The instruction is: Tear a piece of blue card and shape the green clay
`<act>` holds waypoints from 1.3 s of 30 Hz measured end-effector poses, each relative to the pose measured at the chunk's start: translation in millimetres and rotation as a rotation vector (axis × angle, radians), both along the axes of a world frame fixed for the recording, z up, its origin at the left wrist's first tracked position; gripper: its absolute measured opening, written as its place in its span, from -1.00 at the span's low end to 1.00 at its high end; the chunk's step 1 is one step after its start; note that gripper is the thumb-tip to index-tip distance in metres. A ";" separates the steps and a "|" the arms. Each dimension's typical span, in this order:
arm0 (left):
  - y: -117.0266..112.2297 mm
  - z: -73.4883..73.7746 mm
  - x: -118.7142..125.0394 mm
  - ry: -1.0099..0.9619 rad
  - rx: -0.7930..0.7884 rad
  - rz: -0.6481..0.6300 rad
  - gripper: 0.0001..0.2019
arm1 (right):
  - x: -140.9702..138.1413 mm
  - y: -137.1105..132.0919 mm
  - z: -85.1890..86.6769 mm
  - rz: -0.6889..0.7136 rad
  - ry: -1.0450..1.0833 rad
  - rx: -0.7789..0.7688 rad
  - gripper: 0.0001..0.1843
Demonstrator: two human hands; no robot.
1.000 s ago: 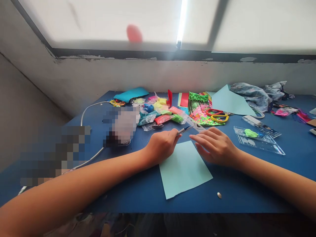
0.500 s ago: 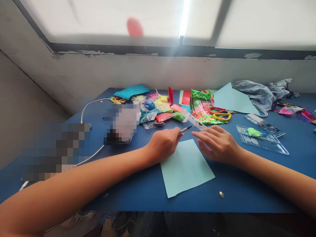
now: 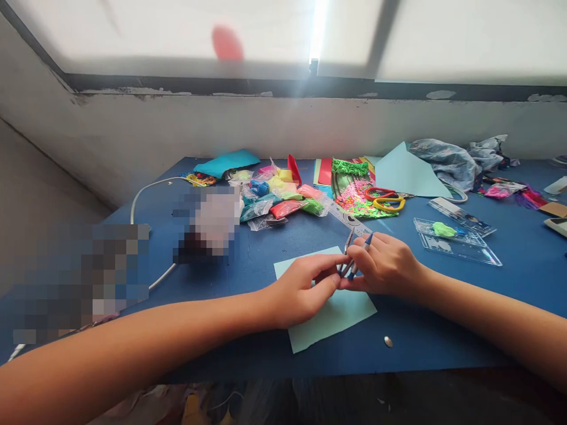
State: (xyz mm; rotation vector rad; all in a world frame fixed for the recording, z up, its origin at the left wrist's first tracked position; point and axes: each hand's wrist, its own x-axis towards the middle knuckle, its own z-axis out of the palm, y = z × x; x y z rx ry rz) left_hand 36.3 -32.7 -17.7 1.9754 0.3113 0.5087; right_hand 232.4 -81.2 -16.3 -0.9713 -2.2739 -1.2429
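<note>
A slim silver-and-blue tool (image 3: pixel 367 242), with narrow tips pointing upward, sits between the person's two hands, above the far half of a pale blue-green sheet (image 3: pixel 330 330). The right hand (image 3: pixel 390 262), over the sheet's right edge, has its fingers closed round the tool. The left hand (image 3: pixel 305 289) comes in over the sheet's left side, its thumb and forefinger drawn close together at the tool's lower end; from where I stand I cannot tell whether they pinch it. The fingertips of both hands meet there.

Just beyond the sheet lies a clear ruler (image 3: pixel 352 222), slanting across the blue table (image 3: pixel 434 336). Near the sheet on its right, towards the table's front edge, is a small shiny oval piece (image 3: pixel 388 341).

Farther beyond the sheet I see a heap of colourful packets (image 3: pixel 283 206), and right of them a bag of pink and green bits (image 3: pixel 354 198) with scissors (image 3: pixel 390 203) on it, their handles red and yellow. Well to the sheet's right, flat clear cases (image 3: pixel 463 251) carry a bright green lump (image 3: pixel 443 229). Past those, a larger pale sheet (image 3: pixel 407 174) rests near a crumpled cloth (image 3: pixel 447 159), with a pale wall (image 3: pixel 248 127) behind. A white cable (image 3: pixel 148 189) curves well to the sheet's left.
</note>
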 end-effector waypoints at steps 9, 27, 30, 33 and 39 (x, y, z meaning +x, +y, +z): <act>12.7 -5.9 1.7 0.048 0.222 0.199 -0.75 | 6.1 1.2 -1.0 0.082 0.035 -0.118 -0.46; 9.2 -13.9 -6.7 -0.036 0.901 -0.107 -0.81 | 10.0 3.3 -3.0 0.157 0.132 -0.206 -0.51; 0.2 -17.4 -10.7 -0.139 1.151 -0.294 -0.81 | 9.7 7.8 -7.1 0.224 0.307 -0.382 -0.57; -8.6 -17.9 -11.8 -0.065 1.193 -0.366 -0.81 | 7.5 7.6 -9.6 0.226 0.436 -0.481 -0.68; -13.7 -14.2 -10.1 0.159 1.135 -0.360 -0.84 | 0.8 -3.3 -3.4 0.168 0.759 -0.788 -0.66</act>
